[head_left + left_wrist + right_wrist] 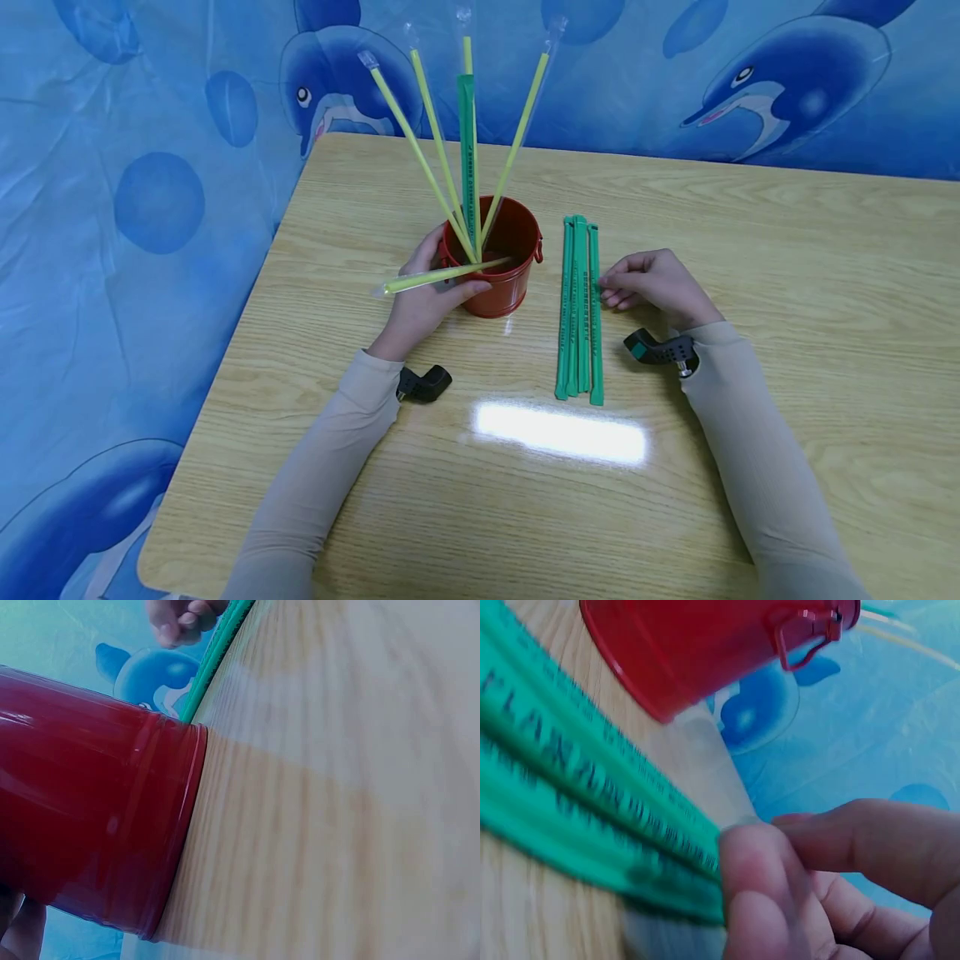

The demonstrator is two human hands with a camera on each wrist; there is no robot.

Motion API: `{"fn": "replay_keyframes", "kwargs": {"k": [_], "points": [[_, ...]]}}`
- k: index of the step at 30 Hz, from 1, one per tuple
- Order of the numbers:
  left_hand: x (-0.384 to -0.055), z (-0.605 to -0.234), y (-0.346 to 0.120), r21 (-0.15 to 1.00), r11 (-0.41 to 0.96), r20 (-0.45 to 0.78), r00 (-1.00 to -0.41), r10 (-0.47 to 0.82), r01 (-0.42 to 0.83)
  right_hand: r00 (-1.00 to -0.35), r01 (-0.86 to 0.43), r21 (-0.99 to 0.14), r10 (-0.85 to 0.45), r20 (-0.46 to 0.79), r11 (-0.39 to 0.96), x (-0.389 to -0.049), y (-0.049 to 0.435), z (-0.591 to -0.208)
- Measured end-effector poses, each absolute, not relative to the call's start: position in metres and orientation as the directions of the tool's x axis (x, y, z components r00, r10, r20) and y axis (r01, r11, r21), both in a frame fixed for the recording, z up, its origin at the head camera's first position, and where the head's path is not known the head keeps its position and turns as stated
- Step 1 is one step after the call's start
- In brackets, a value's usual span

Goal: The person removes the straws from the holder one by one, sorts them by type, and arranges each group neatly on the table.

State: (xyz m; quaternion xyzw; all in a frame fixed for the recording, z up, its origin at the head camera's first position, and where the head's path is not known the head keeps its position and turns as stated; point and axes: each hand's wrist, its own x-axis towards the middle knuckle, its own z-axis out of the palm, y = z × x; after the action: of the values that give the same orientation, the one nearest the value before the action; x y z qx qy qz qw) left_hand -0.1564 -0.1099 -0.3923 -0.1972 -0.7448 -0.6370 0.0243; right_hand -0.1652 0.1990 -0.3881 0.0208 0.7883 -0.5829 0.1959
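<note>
My left hand [423, 304] grips the red bucket [504, 292] from its left side, the thumb lying along its front. Several yellow straws [517, 142] in clear wrappers and one green-wrapped straw [467, 158] stick up out of the bucket. Another yellow straw [431, 279] tilts low over the rim, across the left hand. To the right of the bucket, several green-wrapped straws [576, 308] lie side by side. My right hand [648, 283] has bent fingers, with fingertips [754, 862] right at the rightmost green straw [596, 333]; whether they pinch it I cannot tell.
Everything stands on a light wooden table [825, 333]. A blue sheet [157, 333] printed with dolphins hangs behind and to the left of it. Black wrist cameras [427, 383] sit below both hands. A bright reflection lies on the table in front of the straws.
</note>
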Motion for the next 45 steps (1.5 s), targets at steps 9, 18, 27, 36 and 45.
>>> {"fn": "replay_keyframes", "kwargs": {"k": [9,18,27,36,45], "points": [[-0.156,-0.391,-0.109,0.948,0.117,0.262,-0.934,0.244,0.296,-0.956,0.123,-0.946,-0.219,-0.194,0.301,-0.157,0.188,-0.375],[-0.157,-0.394,-0.111,0.946,0.135,0.258,-0.936,0.242,0.295,-0.966,0.032,-0.968,-0.24,-0.094,0.251,-0.155,0.174,-0.356],[-0.157,-0.394,-0.111,0.947,0.132,0.256,-0.935,0.245,0.293,-0.961,-0.043,-0.975,-0.276,-0.02,0.218,-0.159,0.152,-0.332],[-0.146,-0.37,-0.108,0.956,0.142,0.218,-0.943,0.251,0.258,-0.946,-0.083,-0.977,-0.324,0.016,0.195,-0.16,0.134,-0.314],[-0.14,-0.358,-0.107,0.951,0.169,0.214,-0.946,0.243,0.259,-0.93,-0.116,-0.983,-0.364,0.057,0.143,-0.166,0.119,-0.304]]}}
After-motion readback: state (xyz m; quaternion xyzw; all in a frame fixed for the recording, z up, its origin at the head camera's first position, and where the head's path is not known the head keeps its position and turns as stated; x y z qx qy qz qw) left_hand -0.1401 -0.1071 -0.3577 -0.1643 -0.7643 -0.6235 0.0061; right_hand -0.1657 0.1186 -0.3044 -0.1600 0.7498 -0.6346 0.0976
